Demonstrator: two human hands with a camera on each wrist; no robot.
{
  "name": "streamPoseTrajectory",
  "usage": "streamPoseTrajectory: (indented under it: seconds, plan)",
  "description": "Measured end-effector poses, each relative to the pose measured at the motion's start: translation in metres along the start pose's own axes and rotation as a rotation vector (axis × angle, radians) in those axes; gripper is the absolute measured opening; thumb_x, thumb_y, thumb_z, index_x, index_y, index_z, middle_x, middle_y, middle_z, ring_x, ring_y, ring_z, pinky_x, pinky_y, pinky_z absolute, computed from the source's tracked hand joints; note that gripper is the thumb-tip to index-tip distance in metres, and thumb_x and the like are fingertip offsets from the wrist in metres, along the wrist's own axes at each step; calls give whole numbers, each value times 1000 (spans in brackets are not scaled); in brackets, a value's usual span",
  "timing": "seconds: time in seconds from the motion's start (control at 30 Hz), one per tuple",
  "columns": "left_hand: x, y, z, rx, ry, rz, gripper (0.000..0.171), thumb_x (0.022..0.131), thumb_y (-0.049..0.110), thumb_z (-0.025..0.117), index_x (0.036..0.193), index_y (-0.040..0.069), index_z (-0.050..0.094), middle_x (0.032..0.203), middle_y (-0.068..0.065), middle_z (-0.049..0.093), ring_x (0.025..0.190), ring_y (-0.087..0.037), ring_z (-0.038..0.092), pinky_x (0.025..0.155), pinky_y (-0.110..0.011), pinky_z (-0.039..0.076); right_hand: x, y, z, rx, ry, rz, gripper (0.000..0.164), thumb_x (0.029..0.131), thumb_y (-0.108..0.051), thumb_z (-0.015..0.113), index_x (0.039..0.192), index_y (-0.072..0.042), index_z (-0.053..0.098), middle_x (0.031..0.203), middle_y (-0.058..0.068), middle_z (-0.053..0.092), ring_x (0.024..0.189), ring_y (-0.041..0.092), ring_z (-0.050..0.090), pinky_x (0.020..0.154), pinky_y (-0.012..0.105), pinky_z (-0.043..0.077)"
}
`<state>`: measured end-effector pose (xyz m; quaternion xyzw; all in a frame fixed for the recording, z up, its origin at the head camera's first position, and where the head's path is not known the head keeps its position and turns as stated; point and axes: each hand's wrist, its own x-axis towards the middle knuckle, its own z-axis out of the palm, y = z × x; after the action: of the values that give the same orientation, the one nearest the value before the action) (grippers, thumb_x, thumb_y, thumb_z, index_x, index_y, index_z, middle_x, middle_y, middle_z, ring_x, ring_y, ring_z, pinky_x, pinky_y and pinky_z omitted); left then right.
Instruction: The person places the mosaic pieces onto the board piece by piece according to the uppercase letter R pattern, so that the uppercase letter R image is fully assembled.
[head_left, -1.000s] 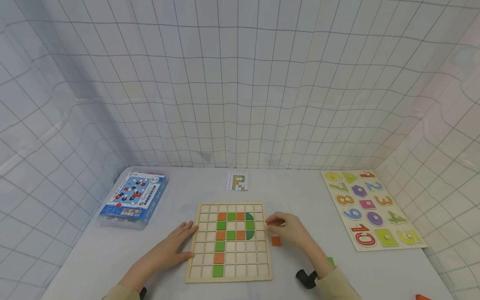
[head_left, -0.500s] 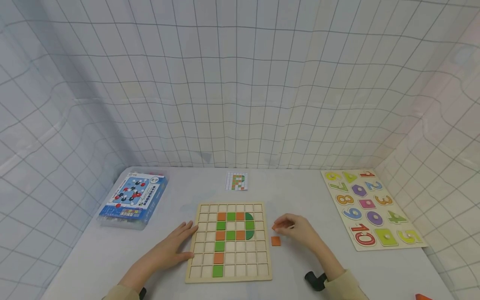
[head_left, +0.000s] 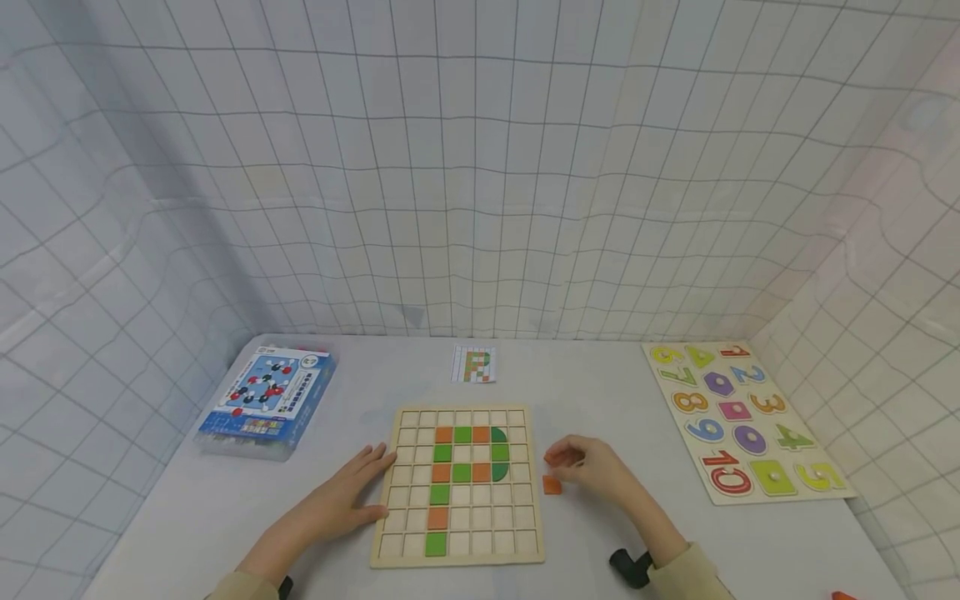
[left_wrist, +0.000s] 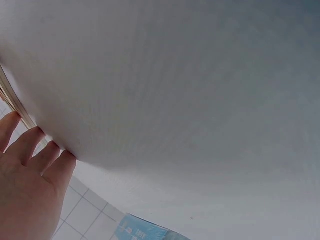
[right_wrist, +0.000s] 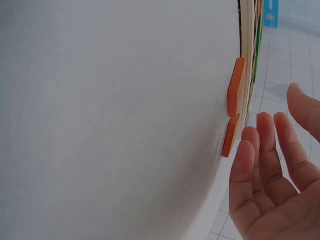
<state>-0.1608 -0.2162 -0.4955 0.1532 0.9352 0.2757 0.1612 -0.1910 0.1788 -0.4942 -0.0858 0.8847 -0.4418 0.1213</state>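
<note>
A wooden grid board (head_left: 481, 518) lies on the table, with orange, green and dark green tiles set in it, such as this green tile (head_left: 436, 544). My left hand (head_left: 341, 497) rests on the board's left edge, fingers fairly straight; the left wrist view shows the fingertips along that edge. Beside the right edge, my right hand (head_left: 596, 468) hovers over two orange tiles. In the right wrist view, the longer-looking orange tile (right_wrist: 235, 89) and the shorter-looking orange tile (right_wrist: 230, 136) lie along the board, with the fingers loosely bent and the thumb apart, nothing gripped.
A small pattern card (head_left: 474, 364) lies behind the board. On the left is a boxed molecule set (head_left: 270, 383); on the right lies a number puzzle board (head_left: 815, 496). A black piece (head_left: 630, 569) sits by the right wrist, and an orange-red object (head_left: 843, 596) at the lower right edge.
My right hand has drawn right, away from the board's edge, and an orange tile has come into view at its fingertips. The left hand stays put.
</note>
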Motion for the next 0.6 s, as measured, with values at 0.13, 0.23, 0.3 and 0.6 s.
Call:
streamPoseTrajectory:
  seconds: [0.13,0.23,0.3,0.6]
  plan:
    - [0,-1,0,-2,-4,-5,79,85,34,75,150,7,40,160,-21,28,148,-47,19,115,-65,26,-2,1,3,-59,-32,13,23,77,-16,84,93,-9,69,89,-1,68,82,10,59,70,21,50]
    - [1,-1,1,-7,-5,-12,79,85,34,76,150,7,40,160,-20,28,148,-47,18,115,-65,26,-2,1,6,-113,-46,13,25,75,-16,85,91,-11,67,88,-3,66,81,11,58,70,23,50]
    - [1,-2,1,-8,-7,-16,79,85,35,76,150,8,40,160,-20,28,148,-47,18,116,-65,25,-2,1,8,-151,-51,6,23,75,-13,84,91,-12,67,87,-4,64,81,11,56,70,23,49]
    - [0,-2,1,-4,-9,-17,79,85,36,75,151,9,40,161,-19,27,148,-46,18,116,-65,25,-4,-3,15,-256,-37,-21,24,72,-6,85,86,-12,67,80,-5,58,75,11,51,63,22,44]
